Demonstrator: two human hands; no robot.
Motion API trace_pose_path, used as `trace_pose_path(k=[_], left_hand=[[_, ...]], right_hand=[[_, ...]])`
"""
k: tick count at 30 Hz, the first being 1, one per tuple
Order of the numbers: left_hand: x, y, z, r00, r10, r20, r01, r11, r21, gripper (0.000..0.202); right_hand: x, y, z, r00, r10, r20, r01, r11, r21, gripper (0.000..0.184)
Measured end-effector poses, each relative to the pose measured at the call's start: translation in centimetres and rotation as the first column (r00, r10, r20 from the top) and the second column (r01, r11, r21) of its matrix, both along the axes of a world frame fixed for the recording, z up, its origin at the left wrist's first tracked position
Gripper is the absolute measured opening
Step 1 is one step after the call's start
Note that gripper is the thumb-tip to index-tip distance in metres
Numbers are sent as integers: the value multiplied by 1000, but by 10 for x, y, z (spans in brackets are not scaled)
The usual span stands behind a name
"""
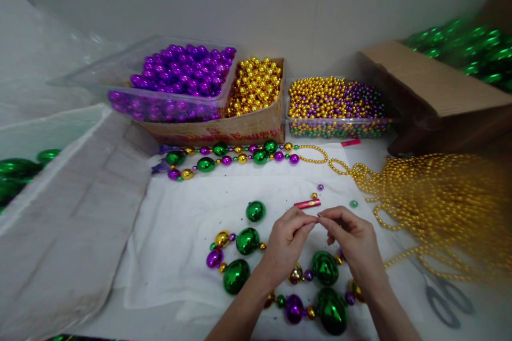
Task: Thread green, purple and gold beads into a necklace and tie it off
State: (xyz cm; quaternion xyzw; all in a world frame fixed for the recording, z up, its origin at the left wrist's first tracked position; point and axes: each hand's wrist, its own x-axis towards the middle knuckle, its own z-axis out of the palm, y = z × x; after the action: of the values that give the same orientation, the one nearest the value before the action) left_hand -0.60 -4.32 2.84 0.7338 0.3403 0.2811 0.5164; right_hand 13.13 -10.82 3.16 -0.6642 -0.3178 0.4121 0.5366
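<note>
Nearest, a bead strand (331, 310) of large green, purple and gold balls lies curled on the white cloth (180, 224) under both wrists, probably left slack so its ends reach the fingers. Scissors (448, 298) lie to the right. Above the strand the left hand (286, 242) and right hand (352, 240) meet tip to tip, each grip pinched closed on something too fine to make out. A red tube (307, 203) and a loose green ball (255, 211) sit just beyond. Farther off, another strand (236, 155) lies stretched out, gold strings (440, 197) heap beside it, and bead bins (180, 72), sorted by colour, line the bench's back edge
</note>
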Motion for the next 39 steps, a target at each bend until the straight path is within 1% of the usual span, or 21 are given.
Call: trace_pose_path(k=[3, 6, 8, 10, 13, 15, 18, 19, 20, 21, 23, 27, 29, 31, 33, 34, 36, 37, 39], left_hand=[[-3, 0, 3, 998, -39, -39, 41, 998, 54, 23], [-4, 2, 6, 989, -96, -109, 109, 986, 124, 25], [-4, 2, 6, 976, -126, -179, 154, 977, 151, 26], [-3, 2, 5, 961, -141, -238, 182, 970, 160, 26], [-2, 3, 0, 951, -143, -274, 188, 971, 146, 26], [-2, 5, -3, 946, -145, -291, 188, 974, 128, 26], [-3, 9, -6, 937, -141, -321, 188, 975, 121, 26], [-3, 11, -6, 933, -139, -330, 189, 974, 122, 26], [-3, 13, -6, 929, -139, -342, 191, 974, 123, 26], [-3, 14, -6, 925, -140, -353, 194, 973, 123, 26], [-3, 17, -6, 917, -143, -372, 200, 972, 120, 27], [-3, 18, -9, 907, -173, -384, 221, 972, 84, 29], [-1, 18, -11, 905, -199, -376, 241, 968, 68, 32], [4, 17, -12, 917, -235, -323, 257, 966, 26, 33], [10, 18, -14, 934, -290, -208, 280, 957, -76, 30], [13, 18, -14, 938, -317, -141, 298, 944, -139, 29], [19, 21, -15, 935, -354, -35, 336, 911, -239, 27], [21, 22, -15, 931, -365, -13, 348, 898, -267, 26], [25, 26, -15, 925, -379, -32, 355, 889, -289, 24]], right_hand=[[2, -1, -4, 994, 46, -101, -46, 999, -4, 30], [1, -1, -7, 978, 45, -204, -38, 999, 34, 28], [0, 0, -10, 968, 28, -249, -12, 998, 65, 26], [2, -1, -12, 968, -4, -251, 26, 996, 85, 23], [13, -4, -13, 962, -113, -250, 143, 984, 104, 21], [27, -8, -12, 911, -162, -380, 218, 970, 109, 20], [49, -17, -12, 760, -173, -627, 281, 957, 76, 22], [56, -20, -13, 728, -169, -664, 289, 955, 74, 22], [62, -24, -14, 716, -168, -678, 295, 953, 76, 23], [67, -27, -16, 722, -171, -671, 297, 952, 78, 24], [75, -35, -20, 766, -202, -610, 305, 950, 69, 25], [84, -52, -31, 891, -287, -352, 321, 946, 41, 28], [84, -58, -37, 938, -270, -219, 278, 961, 4, 31], [81, -61, -43, 966, -220, -137, 215, 975, -51, 34], [76, -61, -49, 978, -179, -105, 172, 982, -75, 35], [74, -60, -52, 979, -173, -104, 166, 983, -74, 35], [72, -59, -58, 971, -199, -132, 192, 979, -62, 34], [72, -58, -60, 963, -216, -163, 210, 976, -56, 34], [73, -57, -64, 942, -241, -233, 238, 970, -42, 34]])
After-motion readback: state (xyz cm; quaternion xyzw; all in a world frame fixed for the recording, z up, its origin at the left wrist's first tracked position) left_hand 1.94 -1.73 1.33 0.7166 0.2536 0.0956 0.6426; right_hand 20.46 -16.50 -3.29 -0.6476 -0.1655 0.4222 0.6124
